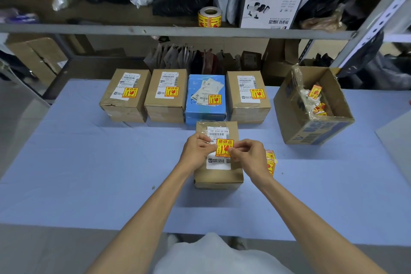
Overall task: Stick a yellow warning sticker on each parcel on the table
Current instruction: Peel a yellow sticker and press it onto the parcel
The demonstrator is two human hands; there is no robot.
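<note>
Already the four back parcels (165, 104) each carry a yellow sticker (172, 92). Only the front parcel (219, 177) is left: the left hand (195, 151) and right hand (250, 155) pinch the last sticker (224, 148) by its side edges, fingers curled, over the white label (219, 163). A spare sticker strip (271, 160) lies just beside the right hand; left of this parcel the table (100, 162) offers room.

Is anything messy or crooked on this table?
Yes. The open box on the right leans over. Its rim is ragged with torn tape, and crumpled sticker scraps lie inside it. The white labels on the blue parcel also overlap crookedly.
</note>
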